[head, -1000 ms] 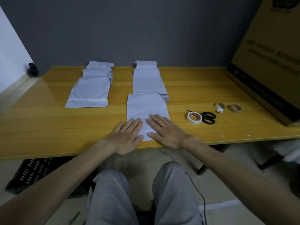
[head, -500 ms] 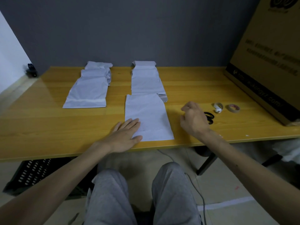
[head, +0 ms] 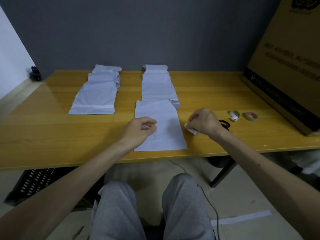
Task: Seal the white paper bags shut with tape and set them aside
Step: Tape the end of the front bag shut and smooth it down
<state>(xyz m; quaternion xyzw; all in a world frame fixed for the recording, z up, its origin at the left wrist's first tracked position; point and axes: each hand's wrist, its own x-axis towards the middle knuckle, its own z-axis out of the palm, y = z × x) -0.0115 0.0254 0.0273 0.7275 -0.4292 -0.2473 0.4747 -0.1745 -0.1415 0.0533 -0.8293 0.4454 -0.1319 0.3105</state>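
Head view: the bag (head: 162, 135) lies flat, ready for taping. At its 3 o'clock the right hand (head: 205, 122) grips the tape (head: 190, 130), likely to peel a strip. The left hand (head: 141, 129), apart, curls at the bag's 9 o'clock edge, probably to steady it; whether it pinches anything I cannot tell. Taped bags (head: 97, 94) lie aside at 10 o'clock.

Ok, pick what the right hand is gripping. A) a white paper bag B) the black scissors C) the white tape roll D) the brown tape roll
C: the right hand grips the white tape roll; the black scissors lie on the table behind it.
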